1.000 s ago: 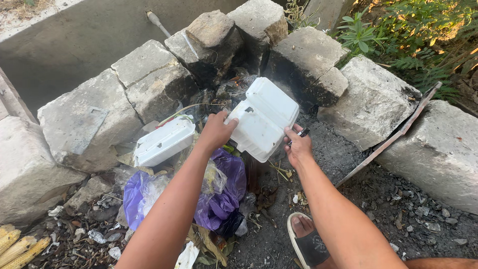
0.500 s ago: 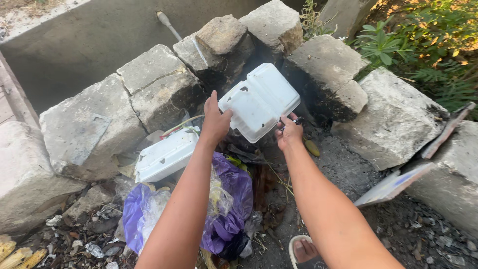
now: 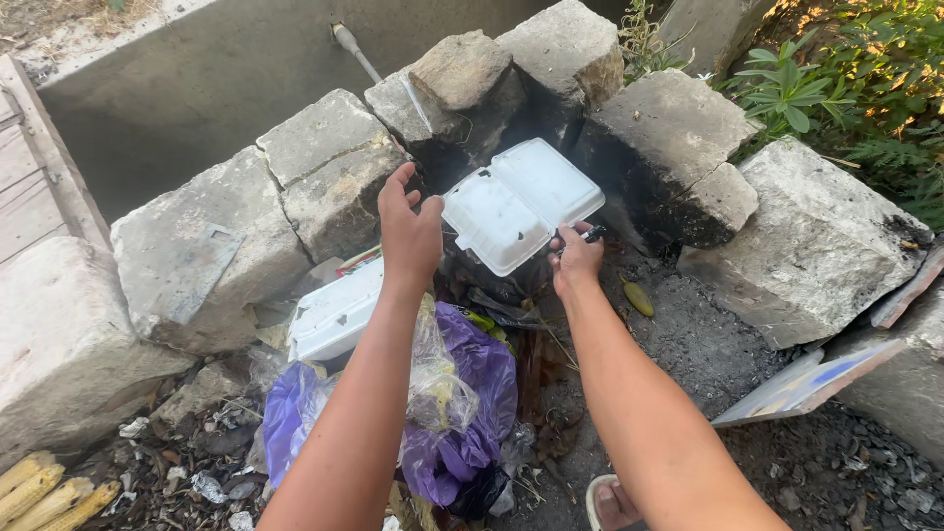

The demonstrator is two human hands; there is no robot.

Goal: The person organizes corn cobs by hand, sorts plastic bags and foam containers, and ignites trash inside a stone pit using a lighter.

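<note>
Head view, looking down into the fire pit. My left hand [image 3: 408, 231] was open, fingers spread, just beside the near-left corner of the white foam clamshell box [image 3: 521, 202]; I could not tell whether it touched the foam. My right hand [image 3: 575, 261] was closed around a small dark lighter [image 3: 594, 234], held at the box's lower right edge. The box lay tilted at the back of the pit, against the soot-blackened stone blocks [image 3: 659, 147]. A second white foam box [image 3: 337, 313] sat at the pit's left edge, beneath my left forearm. A purple plastic bag [image 3: 472, 393] and a clear bag [image 3: 438, 379] lay in the middle of the pit, between my arms. Corn cobs [image 3: 44, 487] lay at the lower left, outside the stones, and a flat board [image 3: 816, 379] leaned at the right edge.

In my judgement, this step was best done with the flame held to a thin free edge of the foam, the steadying hand kept well back from that edge, and fingers clear of melting drips. Low bags near my wrists called for care.
</note>
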